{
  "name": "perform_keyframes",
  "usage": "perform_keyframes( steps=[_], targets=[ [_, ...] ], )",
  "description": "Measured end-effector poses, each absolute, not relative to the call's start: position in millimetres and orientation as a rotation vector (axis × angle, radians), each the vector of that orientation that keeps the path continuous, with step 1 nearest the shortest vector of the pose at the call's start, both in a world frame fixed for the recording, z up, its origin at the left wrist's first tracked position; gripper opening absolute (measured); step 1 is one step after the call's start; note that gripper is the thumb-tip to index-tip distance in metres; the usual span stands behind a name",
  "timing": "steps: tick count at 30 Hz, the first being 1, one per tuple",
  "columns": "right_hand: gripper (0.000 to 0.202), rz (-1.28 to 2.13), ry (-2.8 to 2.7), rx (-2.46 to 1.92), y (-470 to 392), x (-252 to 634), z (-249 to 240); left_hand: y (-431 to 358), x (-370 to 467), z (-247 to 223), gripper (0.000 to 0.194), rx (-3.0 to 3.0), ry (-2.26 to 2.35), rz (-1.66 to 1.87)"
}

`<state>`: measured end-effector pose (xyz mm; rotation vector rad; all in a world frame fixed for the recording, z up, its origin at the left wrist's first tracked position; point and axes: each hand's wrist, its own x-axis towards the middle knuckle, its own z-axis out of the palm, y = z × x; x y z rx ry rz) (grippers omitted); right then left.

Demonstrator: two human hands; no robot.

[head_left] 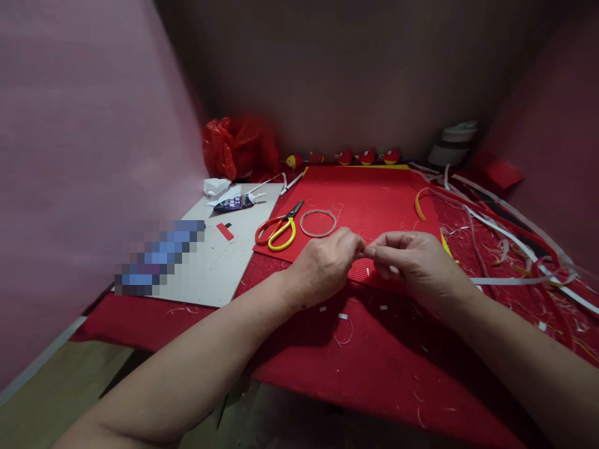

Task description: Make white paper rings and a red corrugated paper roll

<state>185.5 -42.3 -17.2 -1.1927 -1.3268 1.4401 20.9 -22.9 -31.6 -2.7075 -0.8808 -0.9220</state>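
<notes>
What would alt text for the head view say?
Two bare hands, left and right, meet fingertip to fingertip over a red ribbed sheet; anything pinched between them is too small to identify. Scissors and a pale ring lie nearby, with a glue-like tube farther left and loose strips at right.

Scissors (282,229) right of glue tube (235,203)

Pinkish side walls (84,125), a dim grey back wall (355,81), a red-covered table (327,368), greenish floor (42,399).
</notes>
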Motion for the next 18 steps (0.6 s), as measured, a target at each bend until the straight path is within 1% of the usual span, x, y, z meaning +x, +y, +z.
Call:
perform_keyframes(
  steps=[3,5,8,10,13,18],
  targets=[
    [0.026,1.443,-1.304,-1.137,-40.8,185.9,-18.8,-24.6,22.2,-27.8,0.007,-2.825,-0.971,-1.094],
    [0.024,1.453,-1.296,-1.104,-39.4,186.8,-20.2,-25.5,23.9,-25.2,0.004,-2.974,-1.100,-1.281],
    [0.024,1.468,-1.296,-1.056,-37.3,188.8,-21.9,-26.2,26.7,-23.5,0.006,-3.188,-1.315,-1.597],
    [0.024,1.476,-1.300,-1.027,-36.2,189.8,-22.4,-26.4,27.6,-23.8,0.007,-3.241,-1.380,-1.719],
    [0.024,1.470,-1.333,-1.020,-36.0,189.7,-21.6,-26.7,26.4,-24.3,0.008,-3.163,-1.302,-1.691],
    [0.026,1.392,-1.391,-1.193,-40.0,185.7,-15.3,-25.1,21.5,-25.1,0.006,-2.922,-1.049,-1.365]
  ],
)
